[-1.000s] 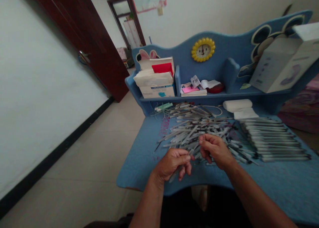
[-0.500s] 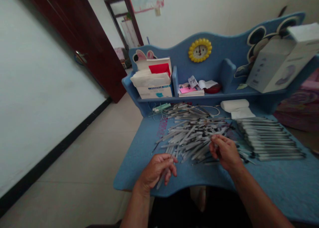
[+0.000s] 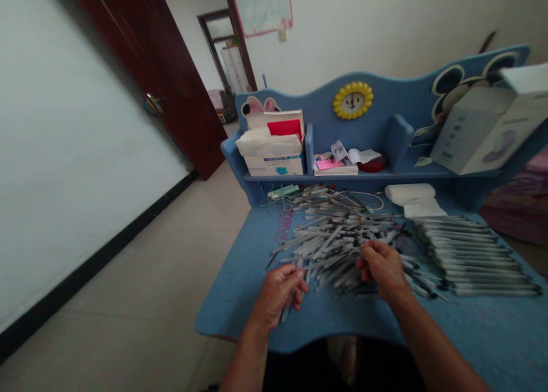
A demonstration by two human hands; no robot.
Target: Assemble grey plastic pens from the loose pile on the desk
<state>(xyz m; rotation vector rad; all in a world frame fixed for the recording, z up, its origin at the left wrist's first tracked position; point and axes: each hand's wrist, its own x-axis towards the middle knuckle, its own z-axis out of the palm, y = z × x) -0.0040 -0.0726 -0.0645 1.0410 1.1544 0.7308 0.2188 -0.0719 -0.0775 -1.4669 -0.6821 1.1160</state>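
My left hand (image 3: 278,298) is closed around a pale translucent pen (image 3: 287,310), whose end sticks out below the fingers near the desk's front edge. My right hand (image 3: 383,271) hovers at the near right of a loose pile of pens (image 3: 327,243), with thumb and fingertips pinched together. Whatever sits in that pinch, if anything, is too small to make out. The pile has pale barrels and dark tips lying in many directions. To the right, a neat stack of pens (image 3: 488,258) lies side by side.
The blue desk (image 3: 233,278) has a raised shelf with a mask box (image 3: 274,165), papers (image 3: 336,169), a yellow flower-shaped clock (image 3: 353,100) and a large white box (image 3: 475,124). Beneath the shelf lie a white paper roll (image 3: 410,193) and a green corded item (image 3: 283,192).
The camera view has shifted, so the desk and shelf appear lower and slightly to the right. Both hands keep nearly the same pose, the left still gripping the pen.
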